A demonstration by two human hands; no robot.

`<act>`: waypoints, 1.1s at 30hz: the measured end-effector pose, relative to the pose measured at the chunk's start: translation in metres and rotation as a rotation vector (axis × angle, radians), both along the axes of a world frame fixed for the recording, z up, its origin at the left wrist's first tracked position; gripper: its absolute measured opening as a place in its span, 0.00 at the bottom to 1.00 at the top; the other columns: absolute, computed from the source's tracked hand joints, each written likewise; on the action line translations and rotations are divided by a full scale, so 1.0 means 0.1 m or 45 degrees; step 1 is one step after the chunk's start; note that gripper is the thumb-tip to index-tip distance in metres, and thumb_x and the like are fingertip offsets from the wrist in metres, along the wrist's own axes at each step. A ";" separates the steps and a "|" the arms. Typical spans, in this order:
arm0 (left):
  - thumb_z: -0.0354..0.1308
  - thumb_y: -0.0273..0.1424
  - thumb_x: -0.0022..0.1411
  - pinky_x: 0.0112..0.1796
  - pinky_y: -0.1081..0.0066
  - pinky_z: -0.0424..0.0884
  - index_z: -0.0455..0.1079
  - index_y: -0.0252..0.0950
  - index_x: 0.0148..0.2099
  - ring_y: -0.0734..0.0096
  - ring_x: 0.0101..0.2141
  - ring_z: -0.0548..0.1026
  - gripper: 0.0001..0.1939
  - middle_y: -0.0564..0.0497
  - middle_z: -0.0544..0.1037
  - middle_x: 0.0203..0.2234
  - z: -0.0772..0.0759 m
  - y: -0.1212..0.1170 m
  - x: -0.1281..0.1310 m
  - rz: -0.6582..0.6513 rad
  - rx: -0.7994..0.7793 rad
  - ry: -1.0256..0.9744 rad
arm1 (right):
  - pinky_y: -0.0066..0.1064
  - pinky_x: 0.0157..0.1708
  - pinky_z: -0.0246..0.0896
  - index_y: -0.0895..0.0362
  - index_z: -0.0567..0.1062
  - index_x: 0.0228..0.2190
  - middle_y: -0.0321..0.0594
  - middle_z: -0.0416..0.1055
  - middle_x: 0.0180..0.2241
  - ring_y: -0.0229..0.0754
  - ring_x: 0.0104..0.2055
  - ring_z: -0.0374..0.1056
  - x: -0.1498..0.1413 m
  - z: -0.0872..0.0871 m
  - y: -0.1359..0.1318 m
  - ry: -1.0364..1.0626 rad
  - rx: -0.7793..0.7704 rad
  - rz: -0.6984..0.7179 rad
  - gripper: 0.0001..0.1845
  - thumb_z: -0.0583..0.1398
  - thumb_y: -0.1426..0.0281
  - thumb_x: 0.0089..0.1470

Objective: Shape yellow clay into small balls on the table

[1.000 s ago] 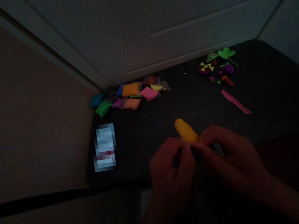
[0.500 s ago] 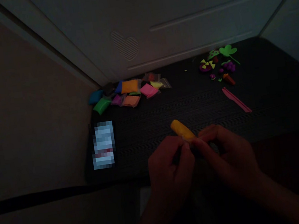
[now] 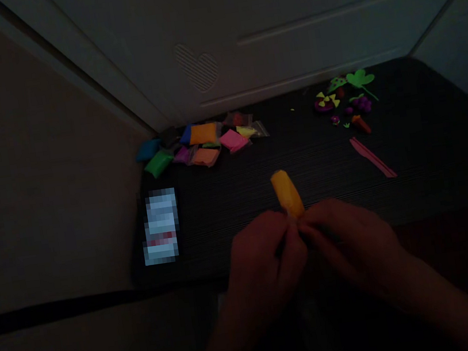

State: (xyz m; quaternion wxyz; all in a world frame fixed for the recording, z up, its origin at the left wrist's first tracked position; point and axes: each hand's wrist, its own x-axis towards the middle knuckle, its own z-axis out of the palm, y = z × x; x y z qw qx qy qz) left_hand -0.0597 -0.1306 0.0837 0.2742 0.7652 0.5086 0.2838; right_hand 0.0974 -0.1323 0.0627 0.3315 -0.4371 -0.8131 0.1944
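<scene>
The scene is dim. A small packet of orange-yellow clay (image 3: 287, 193) sticks up and away from me above a dark table (image 3: 230, 211). My left hand (image 3: 264, 264) and my right hand (image 3: 352, 243) meet at its near end, fingers closed in a pinch on the packet's edge. Both hands hover over the table's front edge.
A heap of coloured clay packets (image 3: 203, 142) lies at the back left by a white door (image 3: 240, 35). Small clay figures, green, purple and yellow (image 3: 345, 99), sit at the back right beside a pink plastic tool (image 3: 373, 157). A pale blurred card (image 3: 159, 226) lies at the left.
The packet has tipped from leaning left to pointing more upright and slightly higher. Both hands have closed in tighter around its near end.
</scene>
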 end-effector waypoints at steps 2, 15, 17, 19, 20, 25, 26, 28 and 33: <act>0.47 0.25 0.58 0.23 0.76 0.57 0.59 0.35 0.24 0.80 0.22 0.63 0.10 0.56 0.64 0.19 -0.05 0.02 0.00 -0.047 0.034 -0.016 | 0.29 0.32 0.56 0.56 0.65 0.31 0.35 0.66 0.29 0.36 0.31 0.62 0.01 0.02 0.02 -0.132 -0.118 0.064 0.02 0.52 0.73 0.55; 0.47 0.22 0.57 0.22 0.77 0.55 0.56 0.35 0.22 0.82 0.20 0.60 0.11 0.58 0.60 0.17 -0.22 -0.02 0.07 0.042 -0.069 -0.246 | 0.22 0.22 0.46 0.57 0.59 0.22 0.29 0.57 0.20 0.28 0.22 0.54 -0.06 -0.03 0.01 0.087 -0.319 0.046 0.11 0.50 0.75 0.55; 0.47 0.22 0.56 0.22 0.77 0.55 0.56 0.35 0.22 0.81 0.20 0.60 0.11 0.58 0.60 0.17 -0.22 -0.02 0.07 0.059 -0.065 -0.249 | 0.22 0.22 0.46 0.57 0.59 0.22 0.29 0.57 0.20 0.28 0.22 0.54 -0.07 -0.04 0.00 0.099 -0.317 0.011 0.11 0.50 0.75 0.55; 0.48 0.22 0.56 0.22 0.76 0.55 0.56 0.35 0.22 0.81 0.20 0.60 0.11 0.58 0.60 0.17 -0.23 -0.02 0.07 0.071 -0.066 -0.249 | 0.22 0.22 0.46 0.57 0.59 0.22 0.29 0.57 0.20 0.28 0.22 0.54 -0.08 -0.05 -0.01 0.105 -0.315 -0.025 0.10 0.51 0.75 0.54; 0.48 0.22 0.55 0.22 0.76 0.55 0.56 0.35 0.21 0.81 0.20 0.60 0.11 0.58 0.60 0.16 -0.23 -0.02 0.08 0.080 -0.064 -0.250 | 0.22 0.22 0.46 0.57 0.59 0.21 0.29 0.57 0.19 0.28 0.21 0.54 -0.08 -0.05 -0.01 0.106 -0.313 -0.040 0.10 0.51 0.75 0.54; 0.48 0.22 0.55 0.21 0.77 0.55 0.56 0.35 0.21 0.81 0.20 0.59 0.11 0.58 0.60 0.16 -0.23 -0.03 0.08 0.112 -0.019 -0.253 | 0.23 0.22 0.46 0.57 0.60 0.21 0.29 0.57 0.19 0.28 0.21 0.55 -0.11 -0.05 -0.01 0.105 -0.311 -0.078 0.11 0.50 0.74 0.54; 0.48 0.22 0.55 0.21 0.76 0.55 0.56 0.35 0.21 0.81 0.20 0.60 0.11 0.58 0.60 0.16 -0.23 -0.03 0.08 0.111 -0.016 -0.248 | 0.23 0.22 0.47 0.57 0.60 0.21 0.29 0.57 0.19 0.28 0.21 0.55 -0.11 -0.05 -0.01 0.112 -0.305 -0.087 0.11 0.50 0.74 0.54; 0.48 0.23 0.55 0.21 0.76 0.55 0.56 0.35 0.21 0.81 0.20 0.60 0.12 0.58 0.60 0.16 -0.22 -0.04 0.08 0.115 -0.013 -0.237 | 0.23 0.22 0.47 0.57 0.61 0.21 0.30 0.58 0.19 0.28 0.21 0.55 -0.12 -0.04 -0.02 0.127 -0.296 -0.106 0.11 0.50 0.74 0.54; 0.48 0.23 0.55 0.22 0.76 0.56 0.56 0.35 0.21 0.81 0.20 0.61 0.11 0.58 0.60 0.16 -0.19 -0.05 0.06 0.094 -0.004 -0.247 | 0.22 0.21 0.47 0.57 0.61 0.21 0.29 0.57 0.18 0.28 0.20 0.55 -0.12 -0.02 -0.04 0.151 -0.325 -0.104 0.11 0.50 0.74 0.54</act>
